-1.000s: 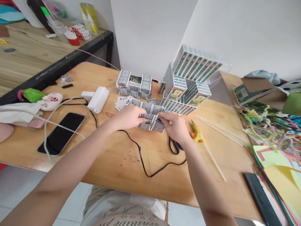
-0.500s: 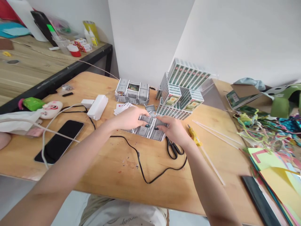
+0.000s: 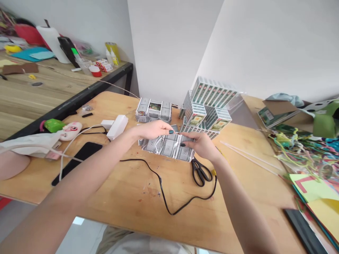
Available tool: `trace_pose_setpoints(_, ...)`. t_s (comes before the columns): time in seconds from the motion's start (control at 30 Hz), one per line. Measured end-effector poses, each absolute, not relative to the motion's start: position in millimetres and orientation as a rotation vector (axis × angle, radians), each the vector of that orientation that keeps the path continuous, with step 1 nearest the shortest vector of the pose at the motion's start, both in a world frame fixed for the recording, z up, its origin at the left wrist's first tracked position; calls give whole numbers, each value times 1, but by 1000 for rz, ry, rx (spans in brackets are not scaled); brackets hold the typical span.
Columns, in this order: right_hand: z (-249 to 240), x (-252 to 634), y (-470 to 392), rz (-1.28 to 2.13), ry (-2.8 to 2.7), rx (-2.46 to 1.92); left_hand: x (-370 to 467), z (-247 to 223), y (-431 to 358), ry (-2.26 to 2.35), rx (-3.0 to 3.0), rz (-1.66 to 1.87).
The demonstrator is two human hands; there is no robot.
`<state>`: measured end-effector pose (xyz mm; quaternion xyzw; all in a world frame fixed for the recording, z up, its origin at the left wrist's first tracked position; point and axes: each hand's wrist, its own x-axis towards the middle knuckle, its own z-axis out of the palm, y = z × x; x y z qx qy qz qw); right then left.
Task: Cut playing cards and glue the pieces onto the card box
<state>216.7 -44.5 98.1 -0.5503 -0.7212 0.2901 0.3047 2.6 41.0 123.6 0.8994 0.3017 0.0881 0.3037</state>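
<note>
A long structure made of grey-backed playing cards [image 3: 169,147] is tilted up above the table between my hands. My left hand [image 3: 157,129] curls over its upper edge, fingers closed there and partly hidden behind it. At the right part, my right hand [image 3: 199,144] pinches the cards, thumb on the front face and the other fingers along the top. Behind, a similar card-built piece [image 3: 154,110] stands on the table. Black-handled scissors [image 3: 201,173] lie just below my right hand.
Stacked card boxes [image 3: 209,106] stand at the back right. A black cable [image 3: 161,187] loops across the front, and clear glue sticks [image 3: 249,157] lie to the right. Leftward are a phone [image 3: 76,162] and a white adapter [image 3: 118,127]. Coloured paper [image 3: 317,201] covers the right edge.
The card structure has been tipped up, showing more of its patterned face. My left hand has moved from its front face to the upper edge. The view has shifted slightly.
</note>
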Motion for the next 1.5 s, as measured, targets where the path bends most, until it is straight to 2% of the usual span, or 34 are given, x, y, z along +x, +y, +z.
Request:
trace_pose_setpoints(0.1,101,218,-44,793,-1891,-1442,7,128,41,615,2296,57)
trace_pose_setpoints(0.3,103,215,-41,667,-1896,-1490,33,138,35,623,2505,-96)
trace_pose_setpoints(0.37,102,215,-43,546,-1844,-1540,39,137,30,686,2524,-26)
trace_pose_setpoints(0.53,96,209,-56,93,-1421,-1699,35,128,13,731,2243,413)
trace_pose_setpoints(0.63,90,196,-65,211,-1114,-1703,31,124,-4,754,2071,650)
trace_pose_setpoints(0.73,88,180,-67,468,-933,-1522,31,122,-21,754,1963,795)
trace_pose_setpoints(0.8,90,170,-64,511,-930,-1387,32,124,-29,769,1931,837)
trace_pose_setpoints(0.93,93,158,-54,417,-1029,-1223,36,127,-33,752,1902,857)
trace_pose_setpoints(1.13,87,157,-40,417,-1020,-1237,41,117,-21,989,1721,1051)
trace_pose_setpoints(1.3,89,160,-38,388,-1049,-1266,37,118,-12,846,1587,919)
trace_pose_setpoints(1.5,95,156,-43,300,-1101,-1291,37,124,-11,888,1635,1076)
